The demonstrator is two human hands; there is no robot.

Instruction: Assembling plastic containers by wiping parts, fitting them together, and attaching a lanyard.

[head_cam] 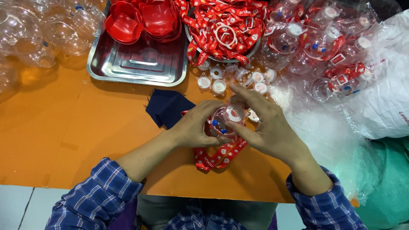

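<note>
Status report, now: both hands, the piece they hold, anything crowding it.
Left hand and right hand both gripping small clear bottle. Red strap hanging beneath it. Loose white caps and navy cloth close behind.

Bright, even overhead light, colours saturated. Soft short shadows under the hands on the orange tabletop. Glare on the steel tray and clear plastic beyond the hands. Slight wide-angle bend and softness at edges.

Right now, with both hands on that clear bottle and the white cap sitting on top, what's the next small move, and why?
Probably press the white cap down with the right hand while the left hand steadies the clear bottle. The right fingertips already rest on the cap, and the red strap hangs loose beneath, so nothing else seems to need handling first.
</note>
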